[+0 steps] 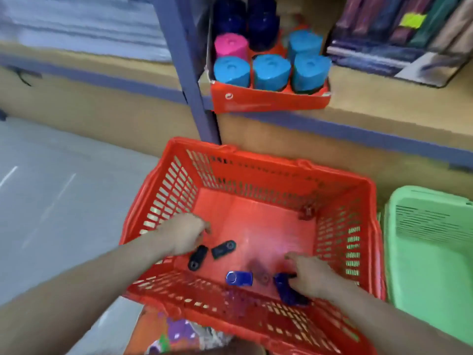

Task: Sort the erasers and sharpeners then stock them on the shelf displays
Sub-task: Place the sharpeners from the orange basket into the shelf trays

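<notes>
- The right hand [311, 276] is curling its fingers round a dark blue sharpener [288, 290] against the near wall of the red basket [163, 190]. The grip is looking firm, so lifting straight up, clear of the mesh wall, is probably the safest way out.
- The left hand [183, 234] is hanging over two black sharpeners [222, 249] on the basket floor with its fingers bent downward. Blur is hiding the fingertips, so I cannot tell whether it is pinching anything.
- A lighter blue sharpener [239, 278] is lying on its side just beside the right hand, within easy reach for the next pick.
- Sorting by colour is making sense here: blacks to one hand and blues to the other, so each group is going to its own slot.
- The display box [268, 101] on the shelf [384, 98] is holding blue, pink and dark sharpeners upright, so new ones are best going in upright too.
- A green basket [409, 252] is standing just beside the red one, possibly serving for the other sort.
</notes>
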Demonstrator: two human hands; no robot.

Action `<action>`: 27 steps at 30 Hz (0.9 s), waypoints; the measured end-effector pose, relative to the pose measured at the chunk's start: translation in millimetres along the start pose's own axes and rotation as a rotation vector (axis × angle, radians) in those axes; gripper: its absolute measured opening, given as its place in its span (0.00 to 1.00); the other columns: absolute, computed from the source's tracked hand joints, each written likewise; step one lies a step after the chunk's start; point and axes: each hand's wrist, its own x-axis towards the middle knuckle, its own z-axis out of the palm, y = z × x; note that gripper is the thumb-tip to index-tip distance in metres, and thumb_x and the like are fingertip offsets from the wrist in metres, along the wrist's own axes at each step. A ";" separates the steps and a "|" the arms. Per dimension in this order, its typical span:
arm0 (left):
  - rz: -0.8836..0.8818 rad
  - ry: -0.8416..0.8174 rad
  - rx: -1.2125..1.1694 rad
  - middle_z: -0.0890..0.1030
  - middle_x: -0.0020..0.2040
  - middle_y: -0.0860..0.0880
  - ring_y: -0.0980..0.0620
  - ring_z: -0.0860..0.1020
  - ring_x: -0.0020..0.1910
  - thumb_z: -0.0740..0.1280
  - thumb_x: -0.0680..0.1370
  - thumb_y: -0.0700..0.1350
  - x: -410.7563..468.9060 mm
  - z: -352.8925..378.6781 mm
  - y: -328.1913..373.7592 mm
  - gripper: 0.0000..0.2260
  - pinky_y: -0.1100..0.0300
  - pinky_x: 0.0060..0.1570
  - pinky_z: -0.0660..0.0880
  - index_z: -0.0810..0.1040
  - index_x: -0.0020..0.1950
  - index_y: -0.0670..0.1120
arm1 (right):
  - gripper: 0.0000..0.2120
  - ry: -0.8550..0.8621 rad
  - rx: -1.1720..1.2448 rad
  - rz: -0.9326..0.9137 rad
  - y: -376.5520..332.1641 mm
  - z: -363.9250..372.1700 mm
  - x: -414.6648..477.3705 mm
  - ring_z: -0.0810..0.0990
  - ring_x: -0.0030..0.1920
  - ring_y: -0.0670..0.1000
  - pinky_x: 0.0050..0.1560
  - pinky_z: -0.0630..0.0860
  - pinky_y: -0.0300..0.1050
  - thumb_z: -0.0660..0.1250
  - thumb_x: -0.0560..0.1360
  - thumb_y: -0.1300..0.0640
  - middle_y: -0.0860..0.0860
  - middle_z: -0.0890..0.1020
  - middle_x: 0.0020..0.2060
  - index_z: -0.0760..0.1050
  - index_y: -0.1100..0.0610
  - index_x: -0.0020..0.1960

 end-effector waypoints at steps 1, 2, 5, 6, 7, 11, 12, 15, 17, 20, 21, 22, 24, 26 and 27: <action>0.007 -0.049 0.012 0.79 0.59 0.44 0.43 0.76 0.60 0.61 0.77 0.46 12.1 19.2 5.7 0.16 0.54 0.56 0.73 0.73 0.65 0.49 | 0.29 -0.032 -0.014 0.049 -0.2 14.6 8.3 0.75 0.65 0.58 0.60 0.73 0.45 0.64 0.75 0.54 0.58 0.74 0.66 0.60 0.52 0.74; 0.009 -0.091 0.020 0.77 0.60 0.43 0.41 0.76 0.60 0.62 0.77 0.48 22.2 35.6 12.7 0.17 0.52 0.56 0.73 0.70 0.66 0.48 | 0.31 -0.062 -0.030 0.091 0.1 28.2 15.0 0.74 0.65 0.59 0.60 0.73 0.47 0.65 0.74 0.52 0.59 0.72 0.67 0.59 0.52 0.75; 0.019 -0.159 0.012 0.73 0.63 0.41 0.39 0.74 0.61 0.64 0.78 0.48 46.5 72.4 29.2 0.24 0.48 0.57 0.72 0.60 0.72 0.49 | 0.33 -0.090 -0.123 0.169 0.6 62.9 27.2 0.72 0.65 0.62 0.62 0.71 0.52 0.65 0.75 0.48 0.61 0.67 0.68 0.55 0.51 0.75; 0.023 -0.167 0.019 0.71 0.64 0.41 0.38 0.74 0.61 0.64 0.78 0.48 52.6 79.1 32.4 0.26 0.47 0.57 0.72 0.57 0.74 0.50 | 0.32 -0.074 -0.157 0.181 -1.2 71.9 30.1 0.72 0.65 0.62 0.62 0.71 0.53 0.64 0.76 0.47 0.61 0.67 0.67 0.54 0.51 0.75; 0.034 -0.178 0.042 0.69 0.65 0.41 0.38 0.74 0.60 0.64 0.78 0.47 58.8 83.9 34.0 0.27 0.47 0.55 0.73 0.56 0.74 0.52 | 0.31 -0.053 -0.175 0.191 -3.7 78.9 33.3 0.72 0.64 0.62 0.61 0.71 0.53 0.64 0.76 0.46 0.61 0.66 0.66 0.54 0.50 0.74; 0.141 -0.193 0.119 0.67 0.69 0.42 0.39 0.75 0.61 0.61 0.80 0.41 78.0 77.9 45.1 0.26 0.49 0.53 0.74 0.57 0.75 0.54 | 0.30 0.058 -0.070 0.210 -9.8 88.7 41.8 0.74 0.61 0.59 0.57 0.75 0.52 0.65 0.76 0.49 0.57 0.65 0.64 0.55 0.46 0.73; 0.175 -0.180 0.113 0.68 0.69 0.41 0.39 0.75 0.61 0.62 0.79 0.40 80.6 75.2 48.8 0.26 0.49 0.54 0.73 0.57 0.74 0.53 | 0.32 0.058 -0.030 0.207 -9.0 87.6 42.1 0.74 0.61 0.59 0.58 0.75 0.52 0.67 0.75 0.48 0.57 0.64 0.65 0.55 0.45 0.73; 0.284 -0.178 -0.012 0.69 0.64 0.40 0.39 0.76 0.57 0.68 0.75 0.42 82.8 72.4 62.8 0.25 0.53 0.49 0.72 0.62 0.69 0.49 | 0.34 0.048 0.205 0.260 -4.3 78.6 47.0 0.75 0.60 0.59 0.61 0.74 0.48 0.70 0.69 0.45 0.56 0.65 0.65 0.60 0.44 0.72; 0.400 -0.179 -0.069 0.67 0.59 0.41 0.39 0.75 0.56 0.67 0.73 0.42 82.9 75.2 81.7 0.22 0.53 0.46 0.71 0.63 0.64 0.49 | 0.27 0.090 0.489 0.343 -2.5 67.8 51.8 0.77 0.56 0.58 0.60 0.75 0.48 0.71 0.67 0.44 0.57 0.73 0.60 0.67 0.45 0.64; 0.459 -0.212 -0.096 0.64 0.63 0.41 0.40 0.69 0.62 0.65 0.74 0.47 84.8 86.0 107.7 0.24 0.50 0.61 0.69 0.63 0.69 0.48 | 0.17 0.114 0.982 0.452 -3.8 48.8 55.6 0.80 0.49 0.56 0.51 0.79 0.51 0.69 0.67 0.50 0.55 0.80 0.49 0.69 0.47 0.54; 0.467 -0.225 -0.067 0.63 0.66 0.40 0.39 0.68 0.64 0.66 0.75 0.50 86.4 90.1 112.3 0.27 0.49 0.64 0.68 0.62 0.71 0.47 | 0.17 0.090 1.133 0.476 -4.6 42.9 54.6 0.79 0.48 0.55 0.47 0.78 0.51 0.68 0.68 0.52 0.55 0.80 0.48 0.69 0.47 0.55; 0.479 -0.234 -0.016 0.63 0.68 0.40 0.39 0.67 0.65 0.68 0.74 0.52 88.0 94.0 114.0 0.29 0.49 0.66 0.66 0.62 0.72 0.47 | 0.16 0.061 1.249 0.488 -4.7 38.0 54.0 0.78 0.48 0.55 0.45 0.76 0.50 0.68 0.70 0.54 0.54 0.78 0.48 0.68 0.48 0.55; 0.482 -0.212 0.068 0.64 0.68 0.40 0.40 0.67 0.65 0.70 0.73 0.54 90.3 96.9 112.8 0.30 0.49 0.65 0.67 0.64 0.71 0.49 | 0.14 0.021 1.377 0.493 -3.3 30.7 52.3 0.77 0.49 0.55 0.42 0.76 0.49 0.67 0.70 0.55 0.54 0.77 0.49 0.69 0.47 0.54; 0.424 -0.144 0.047 0.70 0.65 0.42 0.41 0.70 0.63 0.69 0.74 0.53 93.5 96.4 107.9 0.23 0.51 0.61 0.69 0.70 0.66 0.47 | 0.11 -0.007 1.519 0.472 -1.8 25.6 48.6 0.77 0.47 0.55 0.43 0.78 0.51 0.68 0.69 0.57 0.54 0.77 0.49 0.70 0.48 0.49; 0.374 -0.113 -0.023 0.73 0.61 0.43 0.42 0.72 0.61 0.69 0.75 0.53 95.5 92.8 104.1 0.20 0.53 0.58 0.71 0.73 0.63 0.46 | 0.10 -0.028 1.602 0.453 -1.1 23.2 46.1 0.77 0.47 0.55 0.45 0.79 0.53 0.67 0.69 0.58 0.55 0.77 0.49 0.70 0.49 0.48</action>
